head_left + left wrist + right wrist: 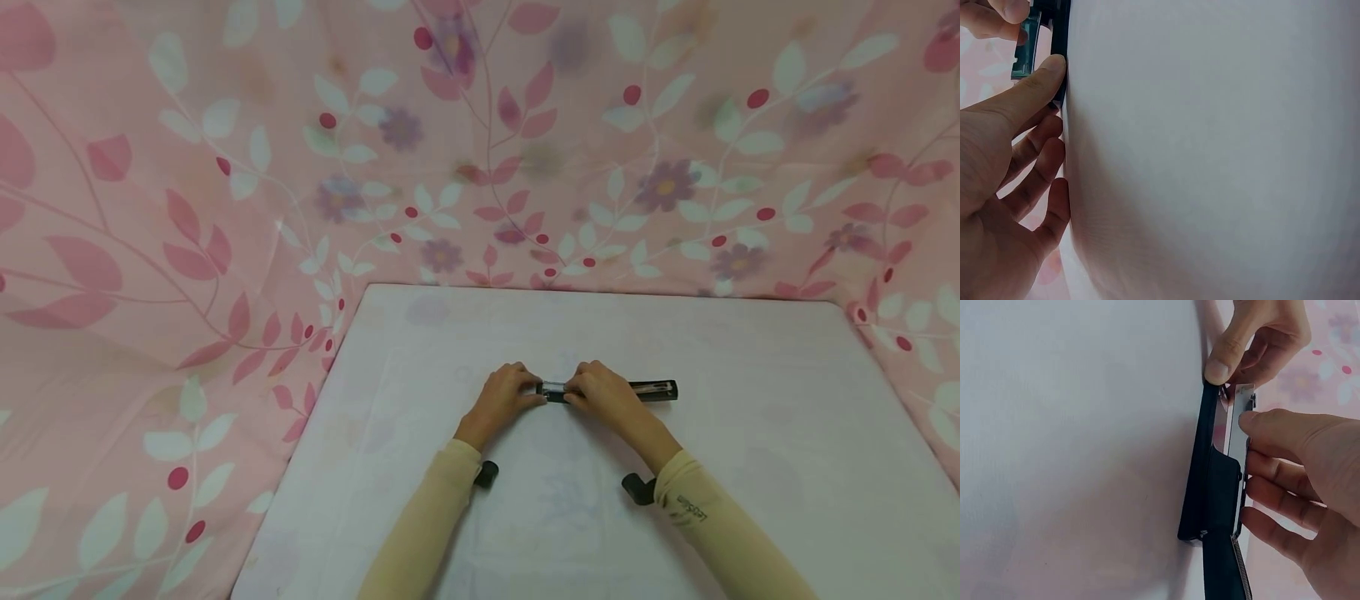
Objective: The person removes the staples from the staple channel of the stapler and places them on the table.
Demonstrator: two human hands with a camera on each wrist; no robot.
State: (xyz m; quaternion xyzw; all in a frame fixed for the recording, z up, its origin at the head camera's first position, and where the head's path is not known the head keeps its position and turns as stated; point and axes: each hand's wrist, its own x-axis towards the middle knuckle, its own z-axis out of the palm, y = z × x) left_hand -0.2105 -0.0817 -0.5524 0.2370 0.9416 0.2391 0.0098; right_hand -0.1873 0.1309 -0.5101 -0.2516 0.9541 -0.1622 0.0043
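Note:
A black stapler (654, 390) lies on the white table with its top cover (1221, 569) swung back to the right, a coil spring (1242, 569) showing along it. My left hand (497, 402) pinches the front end of the stapler's base (1199, 481) between thumb and fingers; its other fingers rest near the tabletop. My right hand (606, 398) grips the metal staple rail (1241, 428), thumb on one side and fingers on the other. The rail stands a little apart from the base at its front end, as the right wrist view shows. Whether staples lie in the rail is hidden.
A white cloth-covered table (450, 333) spreads around both hands. Pink flowered fabric (525, 150) hangs behind it and along the sides. Dark wrist-camera mounts (637, 489) stick out from the inner side of each sleeve.

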